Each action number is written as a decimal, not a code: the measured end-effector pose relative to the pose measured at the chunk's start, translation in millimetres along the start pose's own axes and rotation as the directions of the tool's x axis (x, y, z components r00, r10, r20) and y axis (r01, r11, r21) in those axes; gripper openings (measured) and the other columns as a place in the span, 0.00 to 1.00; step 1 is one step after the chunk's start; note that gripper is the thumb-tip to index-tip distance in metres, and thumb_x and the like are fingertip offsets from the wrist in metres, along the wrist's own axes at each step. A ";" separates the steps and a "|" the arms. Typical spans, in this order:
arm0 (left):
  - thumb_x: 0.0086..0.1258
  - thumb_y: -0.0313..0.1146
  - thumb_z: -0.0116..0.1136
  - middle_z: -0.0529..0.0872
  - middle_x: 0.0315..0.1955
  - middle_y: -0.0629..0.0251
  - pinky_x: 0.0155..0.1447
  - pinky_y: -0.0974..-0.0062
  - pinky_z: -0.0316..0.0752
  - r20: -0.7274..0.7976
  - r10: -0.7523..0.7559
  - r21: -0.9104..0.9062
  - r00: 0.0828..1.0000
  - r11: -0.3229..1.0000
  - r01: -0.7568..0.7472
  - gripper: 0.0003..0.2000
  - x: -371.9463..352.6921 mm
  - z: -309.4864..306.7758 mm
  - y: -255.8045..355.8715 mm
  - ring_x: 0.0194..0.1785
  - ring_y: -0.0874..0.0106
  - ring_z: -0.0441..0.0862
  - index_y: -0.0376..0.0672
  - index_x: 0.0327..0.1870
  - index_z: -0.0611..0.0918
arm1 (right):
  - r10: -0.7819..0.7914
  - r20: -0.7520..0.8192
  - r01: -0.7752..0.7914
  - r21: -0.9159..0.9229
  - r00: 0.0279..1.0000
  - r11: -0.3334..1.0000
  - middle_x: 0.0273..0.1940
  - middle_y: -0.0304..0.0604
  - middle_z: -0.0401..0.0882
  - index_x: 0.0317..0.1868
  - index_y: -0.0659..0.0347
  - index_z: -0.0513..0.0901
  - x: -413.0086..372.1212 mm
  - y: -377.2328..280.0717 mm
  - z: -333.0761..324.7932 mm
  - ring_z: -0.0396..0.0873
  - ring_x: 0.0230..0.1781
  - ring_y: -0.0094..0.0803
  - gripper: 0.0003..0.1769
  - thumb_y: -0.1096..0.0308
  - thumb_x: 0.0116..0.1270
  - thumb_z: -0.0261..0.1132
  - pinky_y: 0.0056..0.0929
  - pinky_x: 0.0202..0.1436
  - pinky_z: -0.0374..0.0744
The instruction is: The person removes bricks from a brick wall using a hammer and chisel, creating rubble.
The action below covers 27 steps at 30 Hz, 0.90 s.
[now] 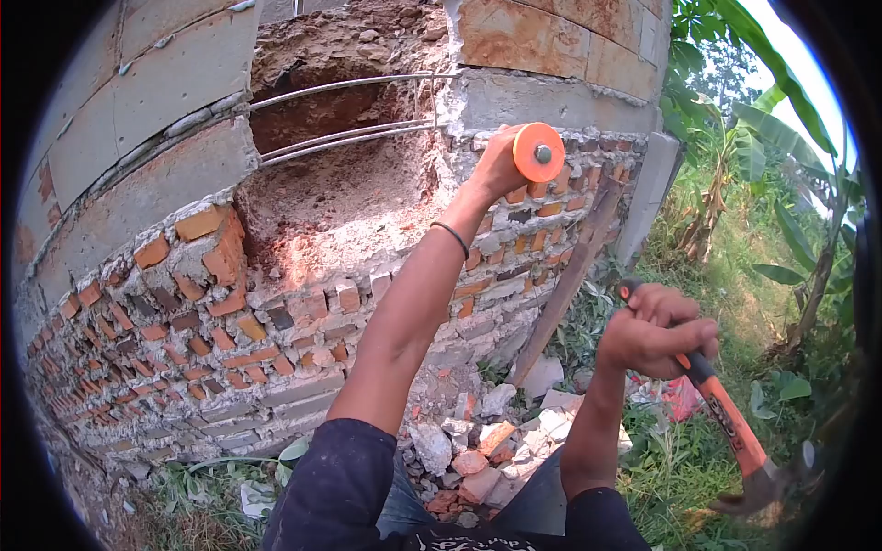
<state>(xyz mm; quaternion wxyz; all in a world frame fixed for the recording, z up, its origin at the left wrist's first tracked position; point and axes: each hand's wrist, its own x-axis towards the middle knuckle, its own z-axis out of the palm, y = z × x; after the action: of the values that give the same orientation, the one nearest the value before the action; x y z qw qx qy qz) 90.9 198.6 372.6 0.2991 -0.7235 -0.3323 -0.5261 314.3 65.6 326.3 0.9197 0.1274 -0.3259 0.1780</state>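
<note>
My left hand (497, 165) reaches up to the wall, its fingers wrapped round a chisel (536, 152). The chisel's round orange guard and metal striking end face me; its blade is hidden. Lower on the right, my right hand (654, 332) grips a claw hammer (730, 418) by its black and orange handle. The hammer's head hangs down and outward, somewhat blurred, well apart from the chisel. Behind my left hand is the brick wall (496, 241), rough with mortar, below a grey concrete beam (560, 103).
A broken opening (331, 197) in the wall shows soil, crossed by bare steel bars (344, 136). A wooden plank (574, 275) leans on the bricks. Broken rubble (482, 459) lies between my legs, with grass and banana plants (726, 165) to the right.
</note>
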 end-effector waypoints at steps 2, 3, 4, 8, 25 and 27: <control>0.52 0.36 0.72 0.87 0.37 0.59 0.47 0.63 0.78 0.023 -0.022 0.018 0.999 1.000 0.022 0.14 0.7 -3.0 9.3 0.41 0.57 0.84 0.44 0.39 0.84 | 0.360 0.317 -0.078 -0.647 0.878 0.759 0.14 0.30 0.59 0.24 0.56 0.65 -73.0 68.2 -69.1 0.56 0.13 0.19 0.21 0.59 0.75 0.57 0.23 0.17 0.59; 0.51 0.36 0.72 0.87 0.34 0.59 0.45 0.63 0.78 0.085 -0.034 -0.032 0.996 0.999 0.037 0.14 0.2 -6.5 10.0 0.40 0.57 0.84 0.44 0.38 0.85 | 0.801 0.197 -0.135 -0.936 0.566 0.325 0.13 0.30 0.59 0.23 0.56 0.65 -81.4 71.1 -86.6 0.55 0.14 0.19 0.21 0.59 0.74 0.59 0.23 0.18 0.57; 0.51 0.36 0.72 0.87 0.34 0.59 0.44 0.63 0.78 0.061 0.003 -0.026 0.998 1.000 -0.002 0.13 -6.8 -0.9 8.9 0.39 0.57 0.84 0.44 0.38 0.85 | 0.705 0.284 -0.066 -0.903 0.649 0.425 0.14 0.28 0.60 0.24 0.55 0.66 -79.6 62.9 -94.2 0.57 0.14 0.17 0.19 0.60 0.73 0.61 0.21 0.18 0.58; 0.56 0.37 0.68 0.87 0.37 0.65 0.49 0.65 0.74 0.031 -0.019 -0.013 0.999 1.000 0.019 0.10 -0.2 -0.9 0.6 0.43 0.63 0.83 0.47 0.37 0.84 | 0.572 0.033 -0.492 -0.471 0.820 0.732 0.14 0.29 0.59 0.26 0.56 0.63 -5.8 -9.9 -24.8 0.58 0.11 0.15 0.18 0.65 0.74 0.60 0.18 0.13 0.59; 0.55 0.36 0.68 0.87 0.36 0.62 0.45 0.63 0.77 0.031 0.020 -0.028 0.999 0.999 -0.019 0.11 0.5 0.8 -8.9 0.40 0.59 0.84 0.46 0.38 0.84 | 0.143 0.159 -0.123 -0.129 0.977 0.984 0.14 0.29 0.58 0.31 0.57 0.66 71.7 -31.4 7.2 0.55 0.10 0.15 0.12 0.71 0.72 0.59 0.18 0.12 0.59; 0.53 0.36 0.71 0.87 0.35 0.60 0.43 0.65 0.80 -0.002 0.023 -0.004 1.000 1.000 -0.023 0.13 0.1 2.9 -8.7 0.40 0.59 0.85 0.43 0.38 0.84 | -0.063 0.074 0.065 -0.027 0.995 0.997 0.14 0.30 0.59 0.29 0.56 0.65 53.0 -9.2 20.3 0.55 0.10 0.17 0.13 0.71 0.73 0.57 0.19 0.13 0.59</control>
<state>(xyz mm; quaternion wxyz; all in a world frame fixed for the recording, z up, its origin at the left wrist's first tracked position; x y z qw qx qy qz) 85.6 206.2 372.6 0.3041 -0.7272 -0.3226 -0.5240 345.2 63.2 374.8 0.9143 0.1307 -0.3575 0.1388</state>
